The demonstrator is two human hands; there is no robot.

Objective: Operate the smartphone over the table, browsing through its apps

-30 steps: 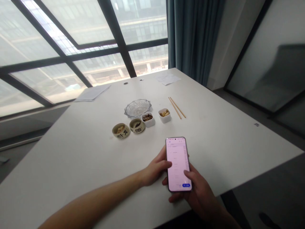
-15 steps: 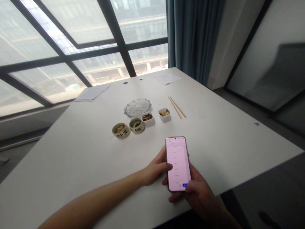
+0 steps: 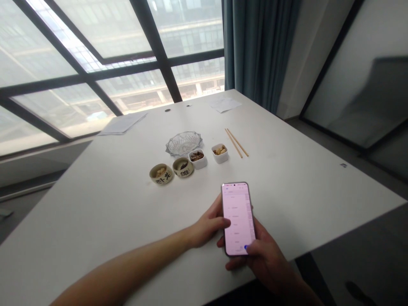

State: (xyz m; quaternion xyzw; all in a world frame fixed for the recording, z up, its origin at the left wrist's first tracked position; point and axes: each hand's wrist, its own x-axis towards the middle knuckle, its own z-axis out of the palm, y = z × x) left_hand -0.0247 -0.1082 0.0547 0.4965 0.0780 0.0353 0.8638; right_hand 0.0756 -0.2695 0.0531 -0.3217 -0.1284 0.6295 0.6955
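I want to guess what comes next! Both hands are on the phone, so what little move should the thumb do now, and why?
Probably a light press with the right hand's thumb. It already rests at the lower right corner of the lit phone, over a small blue button, while the left hand steadies the phone's left edge above the table. The screen text is too small to read.

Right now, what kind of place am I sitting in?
Probably an office or meeting room high up in a building: a big white table, floor-to-ceiling windows facing other blocks, and a glass partition to the right.
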